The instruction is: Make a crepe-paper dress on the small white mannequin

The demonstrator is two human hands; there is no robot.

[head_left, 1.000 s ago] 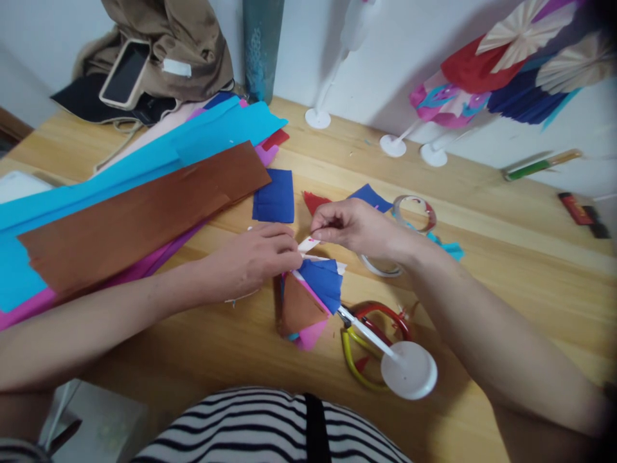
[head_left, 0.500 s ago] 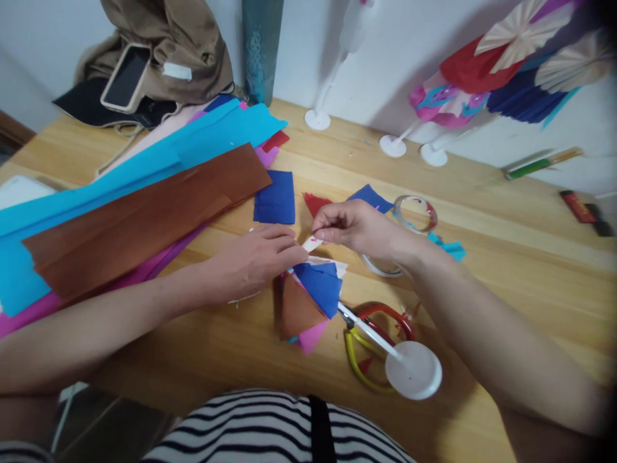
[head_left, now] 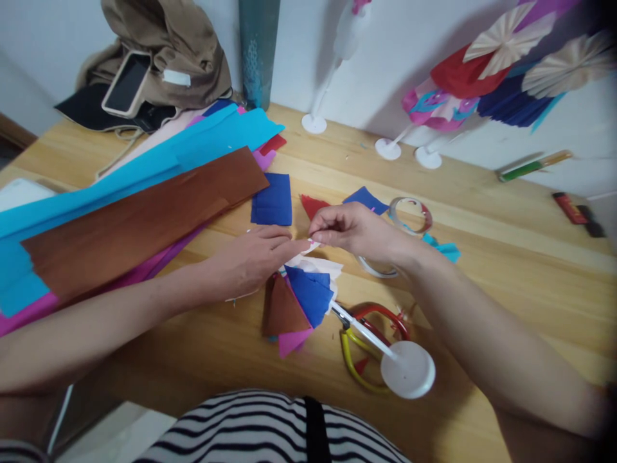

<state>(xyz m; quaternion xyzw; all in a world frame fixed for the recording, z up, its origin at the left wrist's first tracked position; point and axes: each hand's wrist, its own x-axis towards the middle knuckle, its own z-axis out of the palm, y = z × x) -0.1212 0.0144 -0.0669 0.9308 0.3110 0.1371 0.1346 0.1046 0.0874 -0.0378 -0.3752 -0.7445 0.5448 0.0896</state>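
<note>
My right hand (head_left: 347,226) pinches a small white strip with pink marks (head_left: 314,244) between thumb and fingertips. At the strip's other end, my left hand (head_left: 258,257) is closed, its fingertips meeting the strip; its thumb is mostly hidden. Just below lies a fan of folded paper: a blue piece (head_left: 311,296), a brown piece (head_left: 286,308), a pink piece (head_left: 294,341) and a pale piece (head_left: 325,265). From under it a white stick (head_left: 364,331) runs to a round white base (head_left: 407,370). The stick's upper end is hidden.
Scissors with red and yellow handles (head_left: 349,360) lie under the stick. Tape rolls (head_left: 424,218) and a blue paper square (head_left: 272,199) lie beyond my hands. Long brown paper (head_left: 144,218) covers the left side. Decorated stands (head_left: 388,149) line the wall near a phone (head_left: 128,83).
My left hand's fingertips have come closer to my right fingers over the strip, so less of it shows. The paper fan has shifted slightly left, uncovering more pale paper.
</note>
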